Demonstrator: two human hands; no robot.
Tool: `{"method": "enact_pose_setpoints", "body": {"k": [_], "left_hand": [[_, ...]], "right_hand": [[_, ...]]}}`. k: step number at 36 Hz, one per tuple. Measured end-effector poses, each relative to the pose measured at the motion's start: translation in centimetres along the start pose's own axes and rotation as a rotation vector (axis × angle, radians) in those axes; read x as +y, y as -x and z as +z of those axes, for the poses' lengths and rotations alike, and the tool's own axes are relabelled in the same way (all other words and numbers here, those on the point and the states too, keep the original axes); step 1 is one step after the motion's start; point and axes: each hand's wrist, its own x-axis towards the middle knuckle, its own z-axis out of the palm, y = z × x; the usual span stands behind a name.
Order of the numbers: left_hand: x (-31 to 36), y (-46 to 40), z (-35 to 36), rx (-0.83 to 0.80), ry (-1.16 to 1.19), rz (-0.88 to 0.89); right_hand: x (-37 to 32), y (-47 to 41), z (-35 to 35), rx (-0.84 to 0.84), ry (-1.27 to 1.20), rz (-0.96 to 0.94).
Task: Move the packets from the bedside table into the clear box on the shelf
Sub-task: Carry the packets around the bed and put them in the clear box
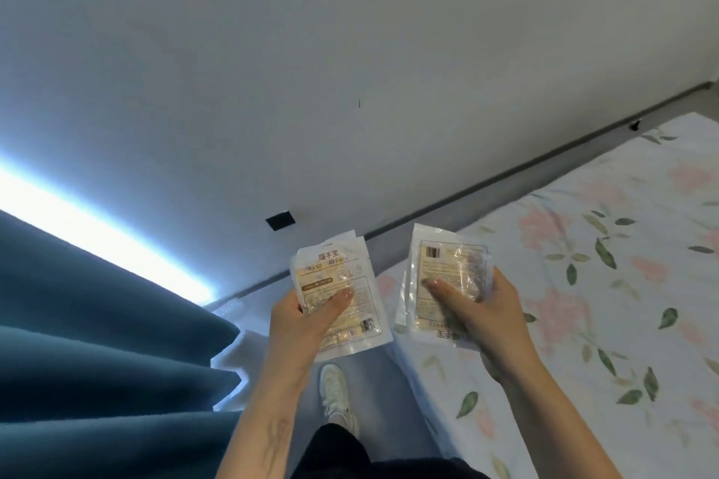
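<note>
left hand (301, 319) grip: closed on flat clear-plastic hand-warmer packet (342, 294) | right hand (484, 313) grip: closed on similar packet (447, 276), held over floral bed (607, 284) | handling: probably light, slippery; thumb on face, fingers behind

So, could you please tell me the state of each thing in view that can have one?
Left hand: grips a packet, thumb across its front.
Left packet: held up, sealed, printed front showing.
Right hand: grips packets.
Right packets: held up, upside down, barcode at top.
Curtain: hanging in folds.
Bed sheet: spread flat.
</note>
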Motion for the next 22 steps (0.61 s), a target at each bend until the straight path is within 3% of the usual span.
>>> {"method": "enact_pose_setpoints", "body": {"k": [12,22], "left_hand": [[8.8,-16.6,-10.4,-0.09,-0.182,0.044],[13.9,-26.8,-7.8,-0.284,-0.132,0.025]], "right_hand": [[-5.0,-10.2,14.5,0.071,-0.113,0.018],[-8.7,-18.5,17.3,0.173,-0.105,0.013]]}}
